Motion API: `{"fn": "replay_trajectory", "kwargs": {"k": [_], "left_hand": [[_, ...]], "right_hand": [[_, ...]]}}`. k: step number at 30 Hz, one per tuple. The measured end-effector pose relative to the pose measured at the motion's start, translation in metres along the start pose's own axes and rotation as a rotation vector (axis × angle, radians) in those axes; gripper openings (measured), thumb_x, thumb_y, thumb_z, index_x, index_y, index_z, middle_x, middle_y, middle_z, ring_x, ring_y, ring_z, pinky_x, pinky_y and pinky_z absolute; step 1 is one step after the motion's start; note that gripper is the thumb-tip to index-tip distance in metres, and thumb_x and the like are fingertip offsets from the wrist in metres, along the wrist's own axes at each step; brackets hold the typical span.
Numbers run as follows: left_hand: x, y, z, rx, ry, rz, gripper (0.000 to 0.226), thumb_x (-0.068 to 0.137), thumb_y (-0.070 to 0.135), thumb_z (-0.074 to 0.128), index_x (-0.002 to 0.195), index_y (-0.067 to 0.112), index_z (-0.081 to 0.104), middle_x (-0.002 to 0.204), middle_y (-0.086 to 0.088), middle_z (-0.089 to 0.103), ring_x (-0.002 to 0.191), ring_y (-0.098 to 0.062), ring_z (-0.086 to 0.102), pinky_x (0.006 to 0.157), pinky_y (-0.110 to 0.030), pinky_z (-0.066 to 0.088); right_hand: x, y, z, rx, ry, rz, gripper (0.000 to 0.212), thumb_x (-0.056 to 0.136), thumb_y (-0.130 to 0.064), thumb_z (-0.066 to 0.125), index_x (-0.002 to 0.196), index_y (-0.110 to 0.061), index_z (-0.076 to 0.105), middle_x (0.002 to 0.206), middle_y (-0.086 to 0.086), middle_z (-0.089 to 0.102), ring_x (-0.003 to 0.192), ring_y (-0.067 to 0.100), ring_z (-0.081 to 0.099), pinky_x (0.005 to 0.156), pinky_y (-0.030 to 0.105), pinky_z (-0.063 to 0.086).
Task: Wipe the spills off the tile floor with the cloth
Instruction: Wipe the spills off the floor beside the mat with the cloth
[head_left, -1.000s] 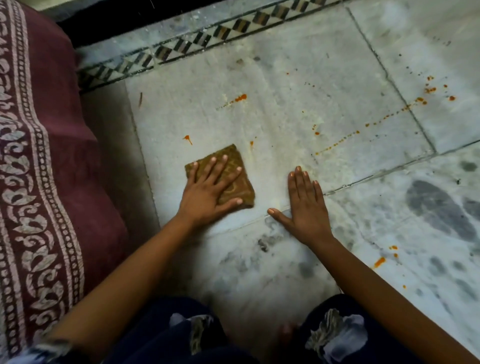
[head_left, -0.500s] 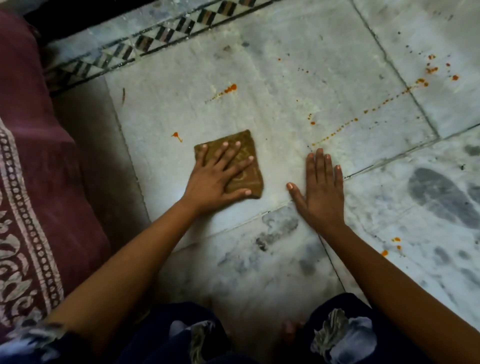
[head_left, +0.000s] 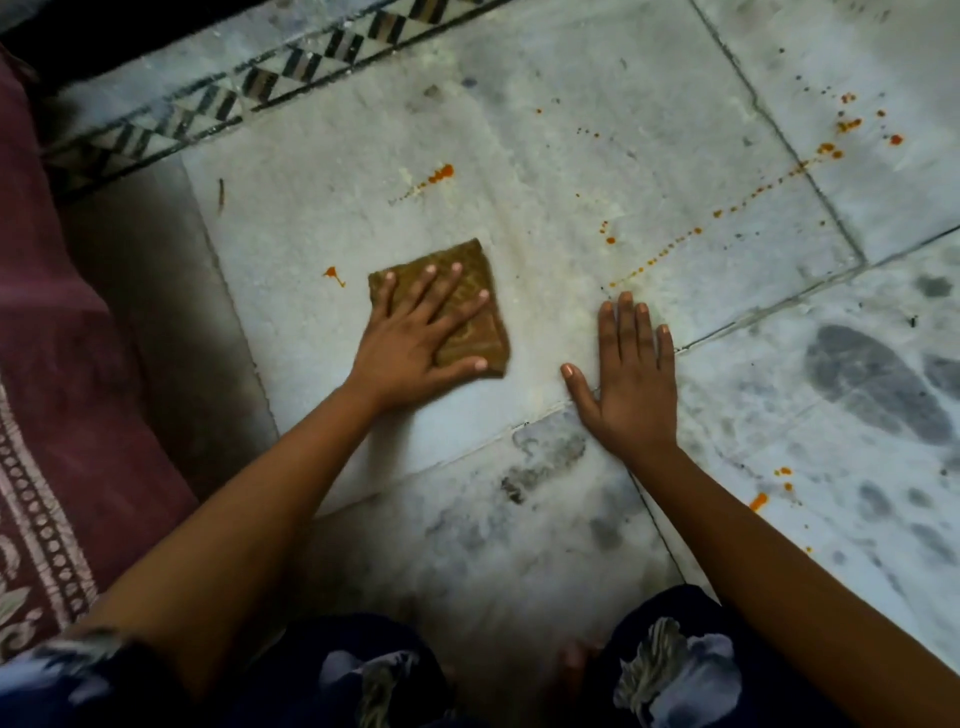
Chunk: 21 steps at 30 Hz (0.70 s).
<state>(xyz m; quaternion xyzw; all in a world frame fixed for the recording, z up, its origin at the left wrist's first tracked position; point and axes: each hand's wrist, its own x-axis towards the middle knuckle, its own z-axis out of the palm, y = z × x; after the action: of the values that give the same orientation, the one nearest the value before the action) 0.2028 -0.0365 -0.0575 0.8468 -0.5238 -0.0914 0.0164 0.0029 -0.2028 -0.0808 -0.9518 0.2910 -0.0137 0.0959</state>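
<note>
My left hand (head_left: 415, 343) lies flat, fingers spread, pressing the cloth (head_left: 470, 306) to the floor (head_left: 519, 218); nearest orange drop (head_left: 332, 274) sits just left of it, right hand (head_left: 631, 379) open, bracing

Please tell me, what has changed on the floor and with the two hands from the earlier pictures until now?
Very little. The left hand still presses flat on the cloth, which lies about as far right of the small orange spot as before. The right hand stays flat on the tile. The camera view shifted, so the maroon fabric shows less. The orange spills are unwiped.
</note>
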Motion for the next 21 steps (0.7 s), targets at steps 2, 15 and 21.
{"fn": "replay_trajectory", "kwargs": {"k": [2, 15, 21], "left_hand": [[0.022, -0.001, -0.006, -0.048, -0.018, -0.125, 0.081, 0.075, 0.08, 0.017, 0.146, 0.041, 0.016, 0.158, 0.001, 0.008, 0.146, -0.024, 0.004, 0.113, -0.051, -0.005], [-0.043, -0.029, -0.004, -0.075, -0.048, -0.292, 0.081, 0.074, 0.08, 0.015, 0.145, 0.042, 0.007, 0.158, 0.001, -0.003, 0.146, -0.022, -0.004, 0.112, -0.047, -0.014], [-0.006, -0.024, -0.011, -0.093, -0.058, -0.326, 0.079, 0.077, 0.076, 0.018, 0.147, 0.04, 0.008, 0.159, -0.001, -0.004, 0.146, -0.023, -0.006, 0.111, -0.05, -0.011]], "right_hand": [[0.0, -0.001, -0.001, 0.006, -0.009, -0.003, 0.074, 0.092, -0.054, 0.027, 0.148, -0.006, 0.019, 0.155, 0.015, 0.017, 0.143, 0.028, 0.013, 0.116, 0.044, 0.008], [0.01, -0.014, -0.009, 0.013, -0.002, -0.01, 0.068, 0.093, -0.047, 0.021, 0.148, -0.007, 0.014, 0.156, 0.013, 0.012, 0.144, 0.025, 0.008, 0.116, 0.042, 0.0], [0.047, -0.067, -0.001, 0.073, -0.041, -0.156, 0.067, 0.093, -0.047, 0.021, 0.148, -0.009, 0.014, 0.156, 0.013, 0.012, 0.144, 0.024, 0.011, 0.114, 0.036, -0.003]]}}
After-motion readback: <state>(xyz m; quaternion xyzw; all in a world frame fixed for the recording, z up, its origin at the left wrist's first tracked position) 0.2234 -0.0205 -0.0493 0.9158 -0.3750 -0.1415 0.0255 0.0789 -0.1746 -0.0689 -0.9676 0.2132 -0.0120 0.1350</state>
